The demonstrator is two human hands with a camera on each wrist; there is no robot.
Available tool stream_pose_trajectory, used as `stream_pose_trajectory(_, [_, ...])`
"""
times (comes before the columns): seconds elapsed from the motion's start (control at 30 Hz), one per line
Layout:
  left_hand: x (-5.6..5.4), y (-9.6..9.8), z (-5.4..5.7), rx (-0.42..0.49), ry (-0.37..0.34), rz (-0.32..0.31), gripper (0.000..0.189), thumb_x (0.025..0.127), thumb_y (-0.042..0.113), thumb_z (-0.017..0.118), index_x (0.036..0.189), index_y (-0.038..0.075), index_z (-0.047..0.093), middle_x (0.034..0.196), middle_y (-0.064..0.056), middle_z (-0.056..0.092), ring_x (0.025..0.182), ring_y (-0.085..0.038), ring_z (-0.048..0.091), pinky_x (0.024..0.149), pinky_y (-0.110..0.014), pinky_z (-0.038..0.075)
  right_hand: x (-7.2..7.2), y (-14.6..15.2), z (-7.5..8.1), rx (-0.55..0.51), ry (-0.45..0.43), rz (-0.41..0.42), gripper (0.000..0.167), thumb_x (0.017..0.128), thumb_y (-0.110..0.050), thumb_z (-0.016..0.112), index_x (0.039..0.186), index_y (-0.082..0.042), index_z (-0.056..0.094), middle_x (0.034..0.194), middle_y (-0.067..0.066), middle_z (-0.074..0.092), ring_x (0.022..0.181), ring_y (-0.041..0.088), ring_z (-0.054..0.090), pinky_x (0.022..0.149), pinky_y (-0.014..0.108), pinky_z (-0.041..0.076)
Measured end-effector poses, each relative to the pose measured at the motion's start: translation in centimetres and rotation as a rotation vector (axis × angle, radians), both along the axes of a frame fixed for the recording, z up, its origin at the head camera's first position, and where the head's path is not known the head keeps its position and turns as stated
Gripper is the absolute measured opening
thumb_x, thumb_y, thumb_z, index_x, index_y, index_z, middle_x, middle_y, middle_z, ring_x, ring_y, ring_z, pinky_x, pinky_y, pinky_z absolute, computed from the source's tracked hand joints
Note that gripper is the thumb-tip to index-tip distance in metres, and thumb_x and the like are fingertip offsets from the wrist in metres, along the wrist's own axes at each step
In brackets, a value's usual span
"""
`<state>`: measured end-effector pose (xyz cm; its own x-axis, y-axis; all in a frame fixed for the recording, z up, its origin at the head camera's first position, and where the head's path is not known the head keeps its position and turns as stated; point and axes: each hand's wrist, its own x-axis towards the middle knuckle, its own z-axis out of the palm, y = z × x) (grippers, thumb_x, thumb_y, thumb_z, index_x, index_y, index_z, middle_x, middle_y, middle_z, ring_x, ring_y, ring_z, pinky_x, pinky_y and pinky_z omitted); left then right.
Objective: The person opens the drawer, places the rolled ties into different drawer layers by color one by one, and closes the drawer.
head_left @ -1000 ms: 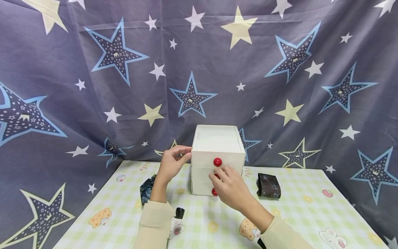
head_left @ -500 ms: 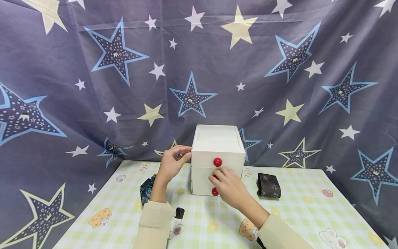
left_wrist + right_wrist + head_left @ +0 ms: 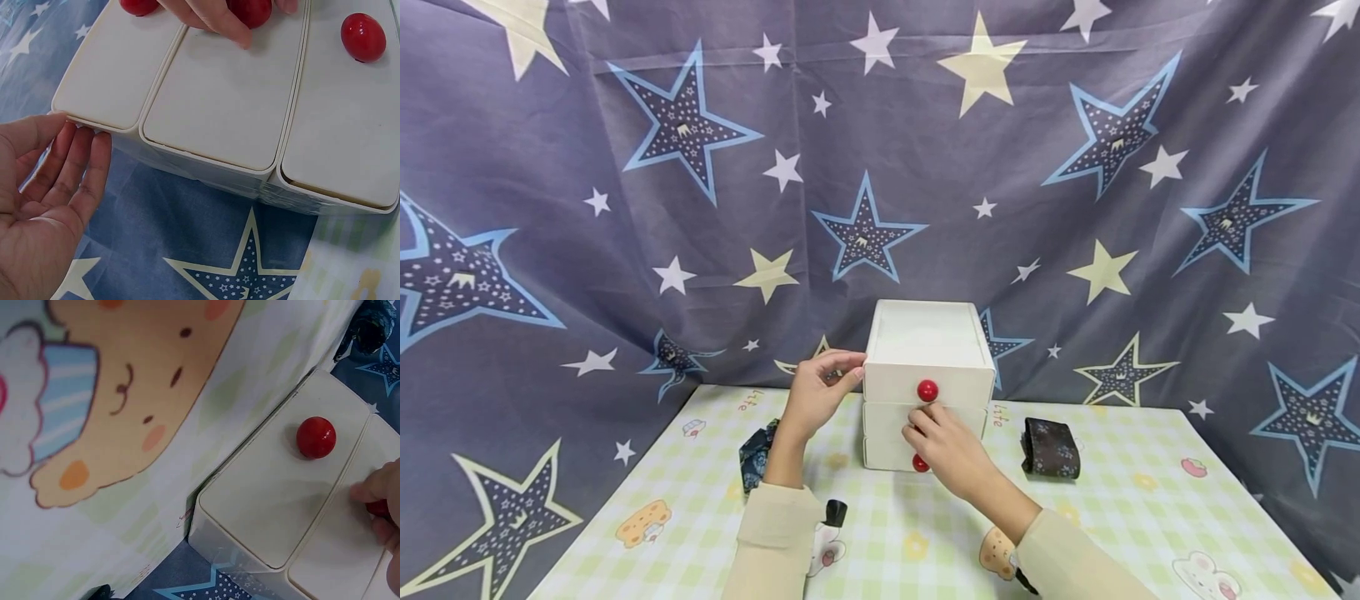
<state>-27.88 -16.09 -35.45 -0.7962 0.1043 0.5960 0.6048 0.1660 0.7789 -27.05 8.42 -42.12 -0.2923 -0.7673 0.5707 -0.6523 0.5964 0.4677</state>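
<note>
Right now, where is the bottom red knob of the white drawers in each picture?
Head: bottom red knob just right of centre, in the lower part, partly behind the right hand.
Left wrist: bottom red knob near the upper right corner.
Right wrist: bottom red knob right of centre, about mid-height.
Shared landmark: the right hand at the middle red knob.

The word "Life" [image 3: 750,400] runs in red letters toward ten o'clock on a checked tablecloth [image 3: 880,533]; a second "Life" print [image 3: 998,415] stands between one and two o'clock on the same cloth. Thin red marks [image 3: 184,517] toward six o'clock in the right wrist view, possibly lettering, are illegible.
</note>
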Motion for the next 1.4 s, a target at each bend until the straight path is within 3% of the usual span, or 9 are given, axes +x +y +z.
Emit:
stream_pose_trajectory(0.3, [0.0,0.0,0.1,-0.002,0.001,0.010,0.022,0.093,0.000,0.073,0.115,-0.006,0.074,0.115,-0.020,0.070,0.098,-0.020,0.065,0.073,-0.021,0.050,-0.5,0.1,-0.1,0.035,0.038,-0.003,0.020,0.083,0.002,0.072,0.101,-0.008,0.072,0.109,0.006,0.062,0.100,0.026,0.054,0.091,0.035,0.049])
stream_pose_trajectory(0.53, [0.1,-0.1,0.0,-0.008,-0.007,0.012,0.022,0.094,0.001,0.073,0.115,-0.005,0.074,0.116,-0.020,0.070,0.100,-0.020,0.065,0.075,-0.021,0.051,-0.3,-0.1,-0.2,0.065,0.067,-0.031,0.022,0.082,0.002,0.076,0.102,-0.008,0.072,0.110,0.007,0.063,0.101,0.026,0.056,0.091,0.035,0.049])
stream_pose_trajectory(1.1, [0.1,-0.1,-0.3,0.004,-0.010,-0.005,0.023,0.094,0.000,0.072,0.116,-0.007,0.072,0.116,-0.022,0.070,0.099,-0.017,0.065,0.075,-0.020,0.051,0.1,-0.2,-0.2,0.087,0.052,-0.062,0.025,0.081,0.002,0.078,0.103,-0.007,0.072,0.112,0.007,0.064,0.104,0.026,0.057,0.095,0.036,0.049])
stream_pose_trajectory(1.4, [-2.2,-0.5,-1.9,0.006,-0.001,0.005,0.023,0.094,0.004,0.074,0.116,-0.002,0.074,0.116,-0.017,0.071,0.098,-0.015,0.064,0.073,-0.021,0.050,0.2,-0.1,0.1,0.091,0.062,-0.054,0.024,0.081,0.002,0.079,0.101,-0.007,0.072,0.110,0.007,0.065,0.102,0.025,0.056,0.095,0.035,0.048])
